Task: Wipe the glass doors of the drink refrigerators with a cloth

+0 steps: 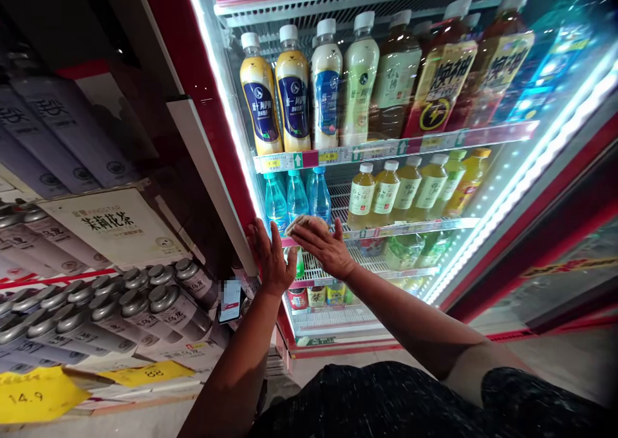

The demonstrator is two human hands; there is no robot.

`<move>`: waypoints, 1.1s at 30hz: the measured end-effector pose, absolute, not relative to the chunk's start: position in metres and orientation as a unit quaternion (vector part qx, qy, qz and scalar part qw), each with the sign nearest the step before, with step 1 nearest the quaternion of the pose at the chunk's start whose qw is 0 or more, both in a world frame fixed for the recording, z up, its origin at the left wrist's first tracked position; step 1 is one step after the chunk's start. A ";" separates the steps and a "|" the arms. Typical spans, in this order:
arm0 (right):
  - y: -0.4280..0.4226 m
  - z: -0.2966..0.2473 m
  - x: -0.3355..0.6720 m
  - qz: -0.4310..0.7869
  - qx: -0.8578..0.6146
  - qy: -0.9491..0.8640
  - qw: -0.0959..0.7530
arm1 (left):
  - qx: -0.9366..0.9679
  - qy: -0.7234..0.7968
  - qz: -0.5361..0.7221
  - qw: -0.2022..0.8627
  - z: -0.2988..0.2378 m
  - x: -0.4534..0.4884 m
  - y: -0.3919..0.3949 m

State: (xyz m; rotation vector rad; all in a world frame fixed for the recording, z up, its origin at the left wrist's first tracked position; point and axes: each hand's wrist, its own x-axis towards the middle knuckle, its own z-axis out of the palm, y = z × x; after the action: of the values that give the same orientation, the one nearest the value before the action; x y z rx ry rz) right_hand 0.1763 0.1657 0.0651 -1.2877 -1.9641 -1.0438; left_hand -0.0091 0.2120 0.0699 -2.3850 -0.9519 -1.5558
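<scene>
My right hand (324, 248) presses a pale, crumpled cloth (309, 222) against the glass door (338, 196) of a lit drinks fridge. Its fingers stretch over the cloth and the thumb sticks up apart. To its left, my left hand (274, 257) rests with spread fingers at the edge of the door, by the red frame (226, 148), holding nothing. Behind the glass near both hands stand a few blue bottles (297, 196). Farther right on the same shelf are several pale-labelled tea bottles (386, 190).
Large bottles (294, 90) fill the upper shelf behind the glass. At my left, grey-capped bottles (140, 303) stand in rows by a cardboard sign (113, 225) and yellow price tags (149, 373). A lit phone-like screen (230, 301) sits beside the fridge.
</scene>
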 end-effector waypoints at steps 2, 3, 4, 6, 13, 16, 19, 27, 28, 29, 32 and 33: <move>0.167 0.069 0.180 -0.376 -0.506 -0.716 0.300 | -0.792 -0.332 -0.507 0.072 0.068 -0.006 0.216; 0.168 0.068 0.180 -0.371 -0.509 -0.715 0.304 | -0.792 -0.342 -0.501 0.072 0.066 -0.005 0.217; 0.168 0.065 0.179 -0.369 -0.503 -0.719 0.305 | -0.792 -0.351 -0.495 0.072 0.065 -0.004 0.219; 0.168 0.056 0.180 -0.371 -0.479 -0.739 0.296 | -0.791 -0.365 -0.485 0.076 0.062 -0.003 0.222; 0.151 0.052 0.209 -0.375 -0.502 -0.720 0.298 | -0.773 -0.384 -0.492 0.115 0.059 0.006 0.224; 0.152 0.058 0.211 -0.368 -0.530 -0.699 0.308 | -0.757 -0.396 -0.506 0.114 0.058 0.015 0.224; 0.150 0.052 0.211 -0.342 -0.521 -0.733 0.273 | -0.745 -0.413 -0.517 0.083 0.059 0.022 0.222; 0.132 0.063 0.257 -0.405 -0.520 -0.674 0.333 | -0.730 -0.405 -0.536 0.122 0.072 0.042 0.198; 0.132 0.065 0.258 -0.405 -0.529 -0.663 0.341 | -0.734 -0.397 -0.536 0.129 0.072 0.047 0.195; 0.133 0.066 0.258 -0.405 -0.534 -0.659 0.343 | -0.738 -0.386 -0.536 0.134 0.072 0.053 0.193; 0.131 0.055 0.256 -0.404 -0.518 -0.686 0.314 | -0.749 -0.370 -0.534 0.131 0.067 0.069 0.191; 0.128 0.050 0.259 -0.406 -0.504 -0.700 0.302 | -0.751 -0.376 -0.529 0.123 0.065 0.073 0.192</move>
State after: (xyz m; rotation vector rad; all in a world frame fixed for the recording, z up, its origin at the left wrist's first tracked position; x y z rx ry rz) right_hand 0.2591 0.1278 0.0499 -1.3375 -1.8547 -1.0765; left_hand 0.0730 0.1919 0.0650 -2.1895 -1.0967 -1.5433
